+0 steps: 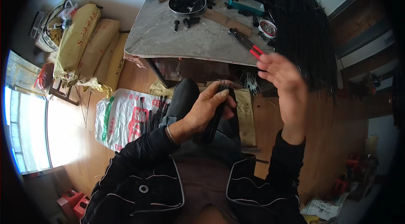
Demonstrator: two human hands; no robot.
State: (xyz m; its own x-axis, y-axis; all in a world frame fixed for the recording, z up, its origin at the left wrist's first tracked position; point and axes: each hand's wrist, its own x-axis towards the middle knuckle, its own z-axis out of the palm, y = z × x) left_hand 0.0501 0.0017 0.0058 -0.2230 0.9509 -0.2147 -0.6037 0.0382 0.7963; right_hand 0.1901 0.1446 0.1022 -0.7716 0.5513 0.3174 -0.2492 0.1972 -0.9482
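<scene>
My left hand is closed round a bundle of thin black rods, held upright over my lap. A thin wire sticks out to the right at the top of the bundle. My right hand is raised at the table's front edge, its fingers partly bent and apart, slightly blurred. Just beyond its fingertips lies a pair of red-handled pliers on the table; I see no grip on it. Below that edge, left of my right hand, is a cluster of thin silvery wires.
The grey table bears a metal bowl of black parts, a teal tray, a small red-rimmed bowl and a wooden strip. Long black rods hang over its right side. Sacks stand left; more rods lie beside my leg.
</scene>
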